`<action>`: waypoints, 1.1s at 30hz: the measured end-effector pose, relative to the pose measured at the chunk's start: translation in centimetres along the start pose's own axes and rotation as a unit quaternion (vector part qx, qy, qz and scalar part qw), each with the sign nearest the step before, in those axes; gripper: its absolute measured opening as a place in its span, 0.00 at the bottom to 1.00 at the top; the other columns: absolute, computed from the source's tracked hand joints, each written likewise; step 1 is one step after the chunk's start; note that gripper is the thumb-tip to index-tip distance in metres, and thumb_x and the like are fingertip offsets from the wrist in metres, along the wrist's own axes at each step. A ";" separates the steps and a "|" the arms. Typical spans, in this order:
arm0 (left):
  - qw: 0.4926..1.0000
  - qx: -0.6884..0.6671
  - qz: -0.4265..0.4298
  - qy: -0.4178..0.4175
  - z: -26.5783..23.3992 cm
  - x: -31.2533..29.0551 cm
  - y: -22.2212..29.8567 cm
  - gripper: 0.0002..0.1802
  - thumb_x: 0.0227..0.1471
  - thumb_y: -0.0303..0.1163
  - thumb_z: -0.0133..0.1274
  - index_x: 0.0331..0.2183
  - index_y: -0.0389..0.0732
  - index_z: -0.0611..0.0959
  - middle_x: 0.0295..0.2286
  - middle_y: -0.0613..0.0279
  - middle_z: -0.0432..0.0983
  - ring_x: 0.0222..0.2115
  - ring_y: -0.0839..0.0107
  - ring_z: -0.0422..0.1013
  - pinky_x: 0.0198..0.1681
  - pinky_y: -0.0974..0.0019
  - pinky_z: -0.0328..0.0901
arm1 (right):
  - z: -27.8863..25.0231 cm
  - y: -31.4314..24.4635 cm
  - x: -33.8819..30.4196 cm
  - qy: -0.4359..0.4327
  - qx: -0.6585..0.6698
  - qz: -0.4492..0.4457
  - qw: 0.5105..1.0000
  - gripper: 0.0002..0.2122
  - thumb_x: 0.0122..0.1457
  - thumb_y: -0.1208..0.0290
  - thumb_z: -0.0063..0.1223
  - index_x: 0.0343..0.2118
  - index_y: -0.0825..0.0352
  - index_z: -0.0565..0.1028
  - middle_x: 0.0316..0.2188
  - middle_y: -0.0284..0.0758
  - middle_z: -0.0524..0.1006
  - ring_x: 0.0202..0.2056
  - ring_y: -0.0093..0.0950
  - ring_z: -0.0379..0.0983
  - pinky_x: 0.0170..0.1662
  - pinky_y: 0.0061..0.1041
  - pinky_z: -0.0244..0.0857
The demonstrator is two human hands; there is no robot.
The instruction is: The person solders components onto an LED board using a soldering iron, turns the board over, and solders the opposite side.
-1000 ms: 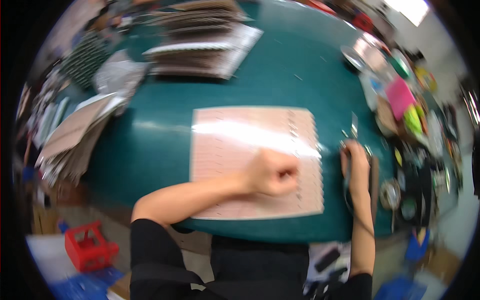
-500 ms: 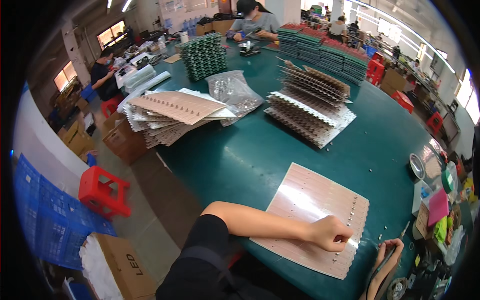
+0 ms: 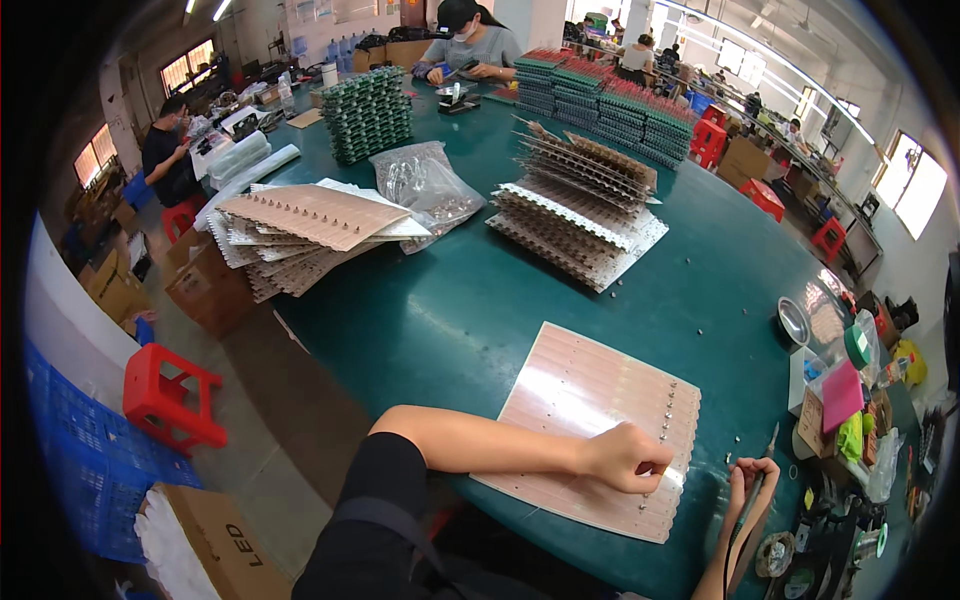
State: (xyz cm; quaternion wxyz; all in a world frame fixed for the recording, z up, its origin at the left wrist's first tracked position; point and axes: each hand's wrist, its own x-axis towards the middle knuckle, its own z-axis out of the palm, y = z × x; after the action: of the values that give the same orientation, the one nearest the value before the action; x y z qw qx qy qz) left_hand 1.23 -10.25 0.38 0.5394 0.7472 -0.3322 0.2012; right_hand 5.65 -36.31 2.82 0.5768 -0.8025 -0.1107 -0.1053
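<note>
A pale pinkish panel with a scalloped right edge lies flat on the green table in front of me. Small metal parts stand in a row along its right side. My left hand is over that row, fingers curled into a pinch; what they hold, if anything, is hidden. Right of the panel, my right hand is closed around a soldering iron, whose tip points up and away from me. A few tiny loose metal pieces lie between the right hand and the panel.
Stacked panels stand beyond my panel, with more panels and a plastic bag to their left. A metal bowl and clutter line the right. A co-worker sits across the green table.
The whole view has swung right, so everything sits further left in the picture. Both hands keep nearly the same pose and place relative to the panel.
</note>
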 end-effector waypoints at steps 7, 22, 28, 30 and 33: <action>0.999 -0.021 -0.028 -0.024 0.2 -0.4 -0.3 0.04 0.41 0.28 0.54 0.20 0.42 0.75 0.13 0.59 0.70 0.15 0.61 0.70 0.20 0.63 0.64 | -1.2 -0.9 -3.4 -0.074 0.025 -0.005 0.997 0.12 0.59 0.84 0.50 0.43 0.65 0.64 0.37 0.34 0.75 0.39 0.21 0.72 0.45 0.21 0.65; 0.998 -0.001 -0.020 -0.058 -0.2 0.8 -1.2 0.03 0.42 0.23 0.56 0.20 0.39 0.78 0.12 0.67 0.67 0.11 0.79 0.61 0.15 0.73 0.54 | 3.8 -1.4 -10.1 -0.080 -0.093 -0.124 0.985 0.15 0.45 0.87 0.62 0.35 0.64 0.73 0.28 0.34 0.77 0.33 0.32 0.73 0.38 0.28 0.68; 0.998 -0.007 -0.016 -0.063 -0.1 0.1 -0.9 0.03 0.41 0.23 0.56 0.20 0.39 0.78 0.12 0.67 0.67 0.11 0.79 0.61 0.14 0.72 0.54 | 4.8 -2.4 -9.7 -0.094 -0.097 -0.109 0.985 0.14 0.45 0.87 0.63 0.33 0.63 0.74 0.28 0.32 0.77 0.34 0.32 0.72 0.39 0.28 0.67; 0.998 -0.007 -0.011 -0.059 0.0 0.0 -0.8 0.03 0.41 0.23 0.56 0.20 0.39 0.78 0.12 0.67 0.67 0.11 0.79 0.61 0.14 0.72 0.54 | 5.2 -2.1 -9.8 -0.105 -0.081 -0.107 0.985 0.14 0.45 0.87 0.62 0.32 0.63 0.74 0.28 0.31 0.78 0.34 0.31 0.72 0.39 0.27 0.67; 0.999 -0.009 -0.004 -0.053 0.0 -0.1 -0.9 0.03 0.41 0.23 0.56 0.20 0.39 0.78 0.12 0.67 0.66 0.10 0.79 0.60 0.14 0.72 0.54 | 5.3 -1.8 -9.7 -0.111 -0.100 -0.132 0.980 0.13 0.45 0.87 0.62 0.32 0.63 0.74 0.29 0.31 0.78 0.34 0.31 0.72 0.39 0.27 0.67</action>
State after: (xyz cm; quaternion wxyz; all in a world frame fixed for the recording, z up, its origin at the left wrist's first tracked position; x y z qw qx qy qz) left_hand 1.80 -10.07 -0.26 0.5286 0.7532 -0.3588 0.1564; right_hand -3.91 -31.30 -0.06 0.4587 -0.8410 -0.2684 -0.1013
